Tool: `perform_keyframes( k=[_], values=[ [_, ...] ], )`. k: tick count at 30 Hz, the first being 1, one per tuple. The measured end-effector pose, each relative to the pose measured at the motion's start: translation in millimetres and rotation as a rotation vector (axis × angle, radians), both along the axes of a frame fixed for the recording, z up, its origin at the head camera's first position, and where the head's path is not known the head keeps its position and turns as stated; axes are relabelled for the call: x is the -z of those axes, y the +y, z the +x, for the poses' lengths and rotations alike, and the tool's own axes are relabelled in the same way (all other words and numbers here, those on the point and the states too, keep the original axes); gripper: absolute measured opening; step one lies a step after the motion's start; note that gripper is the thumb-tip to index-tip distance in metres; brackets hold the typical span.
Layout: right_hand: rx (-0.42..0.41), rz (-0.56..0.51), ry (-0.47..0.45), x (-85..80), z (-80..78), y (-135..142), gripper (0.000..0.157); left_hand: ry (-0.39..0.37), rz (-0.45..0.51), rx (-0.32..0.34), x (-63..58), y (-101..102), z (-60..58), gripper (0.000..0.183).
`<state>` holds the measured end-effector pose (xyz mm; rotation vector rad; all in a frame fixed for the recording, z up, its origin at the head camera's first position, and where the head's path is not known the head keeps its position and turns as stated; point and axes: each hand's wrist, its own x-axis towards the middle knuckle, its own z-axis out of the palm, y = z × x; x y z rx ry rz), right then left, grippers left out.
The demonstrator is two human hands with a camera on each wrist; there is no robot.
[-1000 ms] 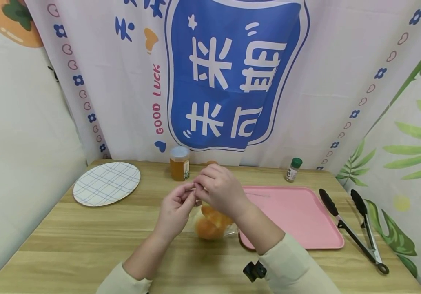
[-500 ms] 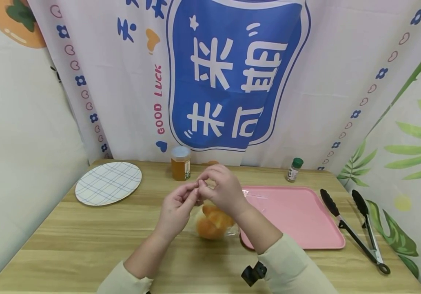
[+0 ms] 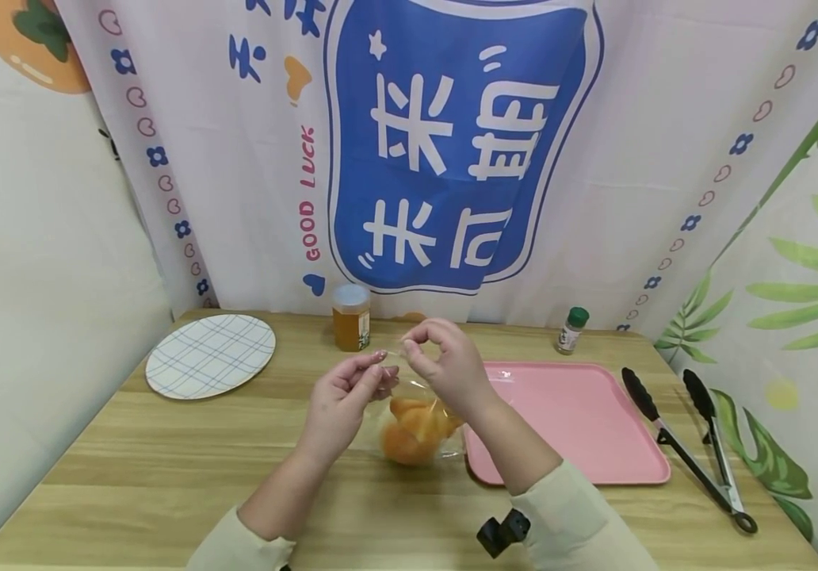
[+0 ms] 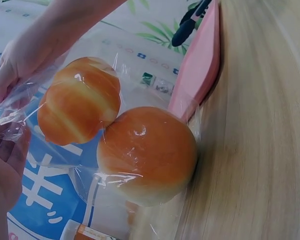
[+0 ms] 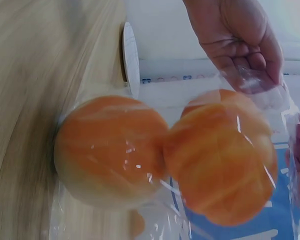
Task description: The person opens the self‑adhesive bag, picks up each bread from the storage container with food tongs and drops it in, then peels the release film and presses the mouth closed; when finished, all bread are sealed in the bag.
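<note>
A clear plastic bag [image 3: 418,388] stands on the wooden table between the two hands. In the left wrist view it holds a round bun [image 4: 147,150] and a ridged, twisted-looking bread roll [image 4: 80,102]; both are golden on top. My left hand [image 3: 338,400] pinches the gathered film at the top of the bag with thumb and fingers. Just to the right and slightly higher, my right hand [image 3: 448,369] pinches another bit of the bag's mouth between thumb and forefinger. A strip of film stretches between the fingertips. In the right wrist view, film covers part of the left fingers.
A pink tray [image 3: 566,420] lies right of the bag, with black-tipped tongs [image 3: 694,452] beyond it. A green-capped shaker [image 3: 571,330] stands behind the tray. Farther left are a jar of amber contents [image 3: 351,319] and a checked plate [image 3: 211,357].
My right hand has moved away from the left, to the right, drawing the film out between them. The bag's upper part now shows more spread. My left hand stays nearly in place.
</note>
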<state>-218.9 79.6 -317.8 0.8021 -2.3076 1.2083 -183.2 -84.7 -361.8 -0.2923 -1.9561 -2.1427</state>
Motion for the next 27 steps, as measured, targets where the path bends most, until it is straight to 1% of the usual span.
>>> perform_keyframes(
  k=[3,7,11,20,27],
  values=[
    [0.031,0.011,0.0,-1.3,1.7,7,0.004,-0.021,0.01,-0.012,-0.3,-2,-0.4,0.024],
    [0.072,0.023,0.022,-0.6,1.8,17,0.004,-0.045,0.022,-0.027,-0.7,-4,-0.8,0.025],
    [0.094,0.011,0.051,0.7,1.1,27,0.004,-0.061,0.03,-0.04,-0.6,-7,-1.4,0.025],
    [0.162,-0.042,0.071,3.9,-0.8,51,0.005,-0.05,0.088,-0.031,0.7,-10,-1.8,0.025],
    [0.213,-0.069,0.045,6.9,-2.2,68,0.003,-0.055,0.113,-0.04,1.3,-12,-2.2,0.025]
  ],
)
